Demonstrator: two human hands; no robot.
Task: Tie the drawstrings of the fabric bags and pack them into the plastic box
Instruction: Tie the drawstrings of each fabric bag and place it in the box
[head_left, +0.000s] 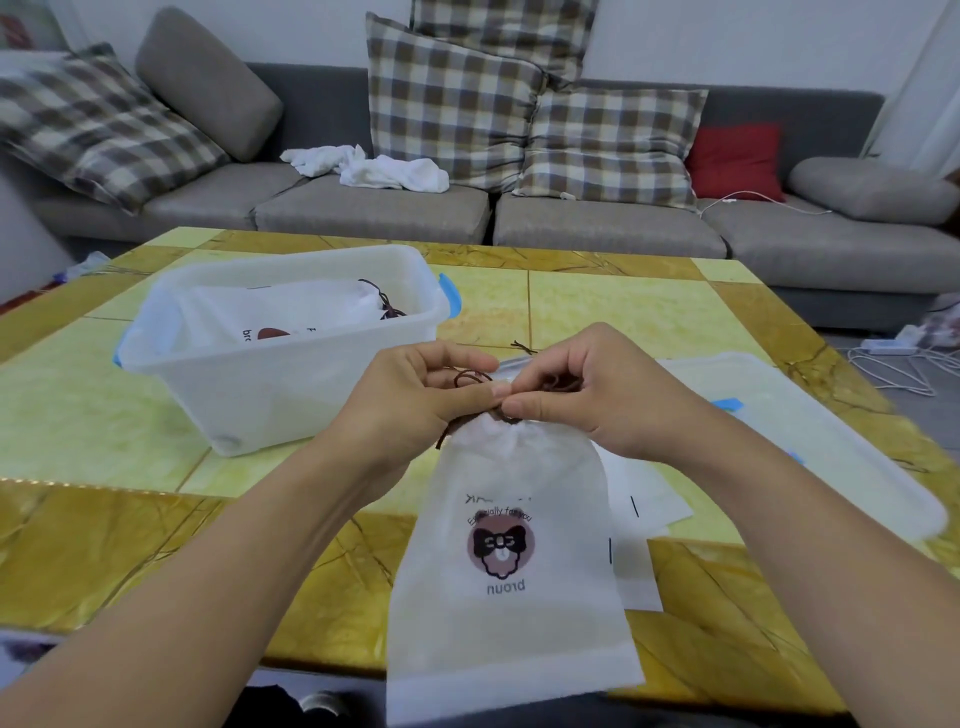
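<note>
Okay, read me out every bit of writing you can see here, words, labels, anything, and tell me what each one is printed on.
"Especially for you": on the white fabric bag gripped at its neck, partly creased.
"nuord": below the bear picture on that bag, as it appears in the picture.
Dark marks above "Especially for you": too broken to read.
"br" and "F": fragments on the bag in the plastic box, rest hidden.
Nothing else readable.

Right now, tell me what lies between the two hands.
Head view: the dark drawstring of the white bag, pinched by left hand and right hand.
</note>
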